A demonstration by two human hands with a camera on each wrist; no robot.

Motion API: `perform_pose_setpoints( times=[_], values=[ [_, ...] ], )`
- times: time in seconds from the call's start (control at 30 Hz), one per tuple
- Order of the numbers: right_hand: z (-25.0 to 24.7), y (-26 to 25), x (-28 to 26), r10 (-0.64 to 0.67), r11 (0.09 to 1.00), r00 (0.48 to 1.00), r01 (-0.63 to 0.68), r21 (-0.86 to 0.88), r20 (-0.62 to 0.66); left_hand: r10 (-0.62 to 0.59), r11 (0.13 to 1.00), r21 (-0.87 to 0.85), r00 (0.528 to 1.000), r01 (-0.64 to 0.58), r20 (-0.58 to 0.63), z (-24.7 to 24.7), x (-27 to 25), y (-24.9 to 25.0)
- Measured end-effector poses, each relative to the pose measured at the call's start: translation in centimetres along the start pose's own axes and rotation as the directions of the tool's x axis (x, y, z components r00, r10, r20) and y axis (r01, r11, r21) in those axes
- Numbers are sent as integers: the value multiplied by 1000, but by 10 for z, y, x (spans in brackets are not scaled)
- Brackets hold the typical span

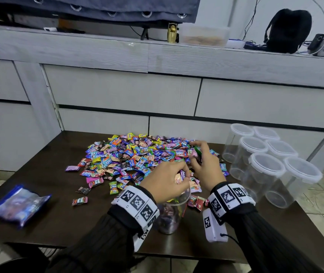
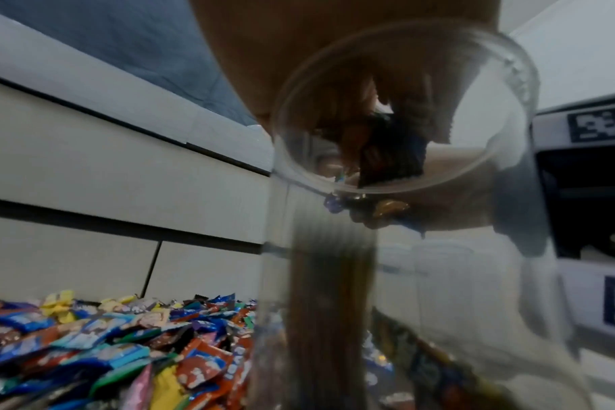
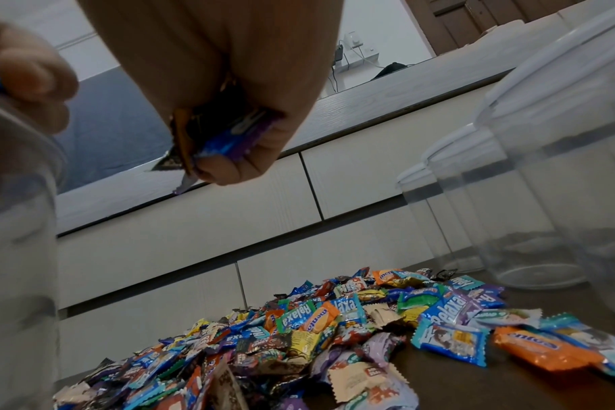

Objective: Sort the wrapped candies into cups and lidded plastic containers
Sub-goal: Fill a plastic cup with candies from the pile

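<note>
A big heap of wrapped candies (image 1: 137, 156) lies on the dark table (image 1: 54, 223). A clear plastic cup (image 1: 170, 215) with a few candies at its bottom stands at the front. My left hand (image 1: 181, 177) hovers over its rim, pinching candies. In the left wrist view a dark wrapper (image 2: 390, 158) hangs from the fingers above the cup mouth (image 2: 520, 80). My right hand (image 1: 195, 154) is over the heap's right side, fingers curled round a bunch of candies (image 3: 225, 138). The cup (image 3: 18, 249) stands to its left.
Several empty clear containers with white lids (image 1: 265, 164) stand in a cluster at the table's right edge. A blue plastic bag (image 1: 17, 205) lies at front left. Loose candies (image 1: 80, 200) are scattered in front of the heap. Grey drawers (image 1: 123, 93) stand behind the table.
</note>
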State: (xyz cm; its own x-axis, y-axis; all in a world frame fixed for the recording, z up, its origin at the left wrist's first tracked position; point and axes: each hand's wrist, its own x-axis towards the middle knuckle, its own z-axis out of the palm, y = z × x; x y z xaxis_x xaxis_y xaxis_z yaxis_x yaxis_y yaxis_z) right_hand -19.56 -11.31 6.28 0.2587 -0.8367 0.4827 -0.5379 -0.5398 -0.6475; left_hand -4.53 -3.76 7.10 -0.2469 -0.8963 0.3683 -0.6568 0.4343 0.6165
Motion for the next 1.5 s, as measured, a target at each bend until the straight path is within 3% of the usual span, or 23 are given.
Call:
perform_pose_setpoints(
  times=[0.27, 0.47, 0.7, 0.77, 0.83, 0.9, 0.97, 1.1, 1.23, 1.5],
  values=[
    [0, 2, 1, -1, 1000, 1000, 1, -13, -2, 111, 984, 121, 981, -131, 161, -4, -8, 0],
    [-1, 1, 0, 6, 1000, 1000, -6, -13, -6, 101, 973, 196, 986, -126, 131, -5, -6, 2],
    [-6, -1, -1, 3, 1000, 1000, -3, -25, -14, 229, 909, 363, 973, -205, -22, -7, -9, -2],
    [-10, -7, 1, -6, 1000, 999, 5, -9, -36, 163, 953, 270, 985, -140, -64, -7, -11, -7],
    [-14, -15, 5, -21, 999, 997, 24, 28, -73, 52, 997, 61, 996, -48, -73, -8, -17, -15],
    [-14, -26, 7, -50, 996, 992, 58, 61, -113, -43, 983, -177, 999, 41, -10, -8, -25, -25],
    [-10, -36, 7, -89, 990, 986, 103, 92, -139, -103, 945, -304, 992, 122, 77, -7, -32, -32],
    [10, -48, -8, -134, 976, 984, 151, 154, -115, -137, 929, -332, 984, 167, 113, -1, -37, -41],
    [22, -45, -30, -154, 968, 987, 159, 193, -43, -176, 947, -253, 979, 198, 107, -1, -36, -42],
    [16, -50, -35, -263, 963, 943, 243, 119, 205, -162, 964, -199, 982, 177, 94, 0, -33, -44]
  ],
)
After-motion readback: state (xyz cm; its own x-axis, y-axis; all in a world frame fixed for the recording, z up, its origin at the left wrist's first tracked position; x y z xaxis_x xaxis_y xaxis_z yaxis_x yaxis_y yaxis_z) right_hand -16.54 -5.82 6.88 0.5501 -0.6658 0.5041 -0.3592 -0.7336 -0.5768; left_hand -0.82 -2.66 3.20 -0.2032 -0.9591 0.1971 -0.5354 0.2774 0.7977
